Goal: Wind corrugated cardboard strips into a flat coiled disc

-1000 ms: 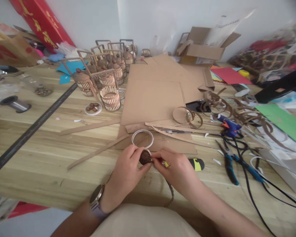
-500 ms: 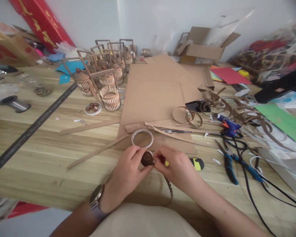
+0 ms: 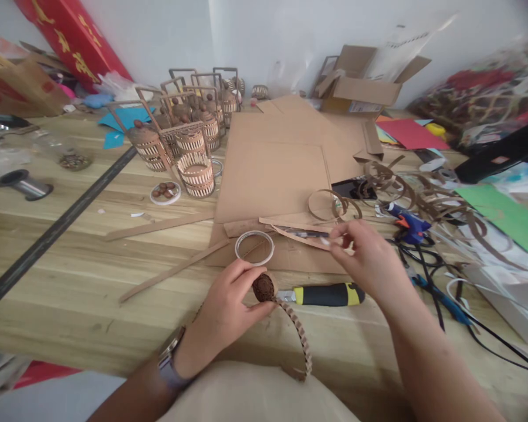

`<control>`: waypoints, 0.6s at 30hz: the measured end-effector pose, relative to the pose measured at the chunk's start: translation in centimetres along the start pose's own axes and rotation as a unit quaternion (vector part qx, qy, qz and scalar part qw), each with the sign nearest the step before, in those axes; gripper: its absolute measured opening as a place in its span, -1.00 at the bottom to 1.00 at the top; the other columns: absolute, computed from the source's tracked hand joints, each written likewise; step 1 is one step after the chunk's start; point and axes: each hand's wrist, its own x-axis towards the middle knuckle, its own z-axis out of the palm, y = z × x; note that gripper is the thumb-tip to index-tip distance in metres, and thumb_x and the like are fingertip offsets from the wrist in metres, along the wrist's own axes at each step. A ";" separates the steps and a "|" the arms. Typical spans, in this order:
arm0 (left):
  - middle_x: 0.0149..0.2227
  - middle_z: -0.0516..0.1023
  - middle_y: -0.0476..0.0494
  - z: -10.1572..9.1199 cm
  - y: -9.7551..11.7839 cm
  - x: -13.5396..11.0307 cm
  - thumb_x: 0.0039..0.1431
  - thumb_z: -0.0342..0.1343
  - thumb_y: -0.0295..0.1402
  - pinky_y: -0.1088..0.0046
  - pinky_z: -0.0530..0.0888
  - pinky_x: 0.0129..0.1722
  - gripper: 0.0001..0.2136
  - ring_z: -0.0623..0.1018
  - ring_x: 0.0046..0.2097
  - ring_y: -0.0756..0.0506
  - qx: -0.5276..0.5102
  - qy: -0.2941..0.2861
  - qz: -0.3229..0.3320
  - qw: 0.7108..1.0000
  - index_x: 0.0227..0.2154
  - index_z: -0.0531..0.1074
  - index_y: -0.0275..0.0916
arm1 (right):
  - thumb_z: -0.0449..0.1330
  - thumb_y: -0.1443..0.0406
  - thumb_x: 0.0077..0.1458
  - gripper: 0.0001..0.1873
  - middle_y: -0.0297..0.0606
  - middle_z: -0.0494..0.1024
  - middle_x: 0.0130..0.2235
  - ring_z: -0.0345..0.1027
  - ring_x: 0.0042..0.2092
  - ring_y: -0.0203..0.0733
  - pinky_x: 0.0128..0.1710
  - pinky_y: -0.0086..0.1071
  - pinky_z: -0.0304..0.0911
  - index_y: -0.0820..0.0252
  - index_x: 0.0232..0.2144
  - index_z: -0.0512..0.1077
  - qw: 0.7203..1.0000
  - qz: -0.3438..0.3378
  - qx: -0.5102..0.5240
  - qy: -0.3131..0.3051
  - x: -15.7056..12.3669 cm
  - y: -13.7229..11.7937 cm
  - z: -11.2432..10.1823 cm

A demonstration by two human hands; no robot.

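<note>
My left hand (image 3: 226, 305) pinches a small brown roll of corrugated cardboard strip (image 3: 264, 286) just above the wooden table. The strip's loose tail (image 3: 300, 333) curves down toward my lap. My right hand (image 3: 369, 258) is lifted to the right, over the cardboard sheets, with its fingertips pinched together on something too small to make out. A black and yellow utility knife (image 3: 325, 294) lies on the table between the two hands. A white ring (image 3: 254, 247) rests on the cardboard just beyond my left hand.
Flat cardboard sheets (image 3: 273, 170) cover the table's middle. Small cardboard lanterns (image 3: 189, 146) stand at the back left. A glue gun (image 3: 407, 223), pliers, cables and curled cardboard strips (image 3: 422, 193) crowd the right. A long black ruler (image 3: 57, 228) crosses the left side.
My right hand has let go of the roll and moved up and to the right, uncovering the utility knife. The strip's tail now hangs free. My left hand still holds the roll.
</note>
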 end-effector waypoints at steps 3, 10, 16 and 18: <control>-0.22 0.54 -0.20 0.1 -0.1 0.0 0.06 0.26 -0.52 0.33 0.59 -0.26 -0.64 0.57 -0.25 -0.13 0.001 -0.003 -0.006 1.000 -0.05 0.45 -0.30 | 0.13 0.35 -0.05 -0.96 -0.31 0.47 -0.50 0.30 -0.51 -0.22 -0.47 -0.36 0.16 0.10 -0.48 0.37 0.996 0.080 -0.031 0.028 0.1 1.5 -2.0; -0.24 0.54 -0.19 0.1 -0.2 0.1 0.08 0.25 -0.48 0.35 0.58 -0.27 -0.69 0.58 -0.26 -0.13 0.008 0.013 -0.015 1.000 -0.07 0.46 -0.27 | 0.06 0.19 0.27 -0.71 0.07 0.62 -0.18 0.45 -0.25 0.11 -0.32 -0.10 0.15 0.14 -0.34 0.54 0.941 0.136 -0.305 0.056 -1.0 5.0 -3.5; -0.27 0.52 -0.17 -0.1 -0.3 0.4 0.04 0.28 -0.46 0.33 0.58 -0.24 -0.76 0.59 -0.26 -0.14 -0.006 0.031 -0.050 0.998 -0.19 0.50 -0.26 | 0.06 0.32 0.25 -0.75 -0.14 0.64 -0.25 0.52 -0.22 -0.05 -0.23 -0.22 0.37 0.14 -0.16 0.54 0.996 -0.084 -0.026 -0.003 -2.6 1.4 0.5; -0.20 0.55 -0.23 -0.1 -0.5 0.3 0.03 0.28 -0.46 0.31 0.59 -0.22 -0.74 0.60 -0.21 -0.16 -0.005 0.045 -0.066 0.997 -0.17 0.49 -0.26 | 0.10 0.30 0.26 -0.77 -0.18 0.63 -0.34 0.50 -0.30 -0.11 -0.28 -0.27 0.39 0.14 -0.18 0.56 0.992 -0.098 0.045 -0.061 -3.3 -1.1 1.8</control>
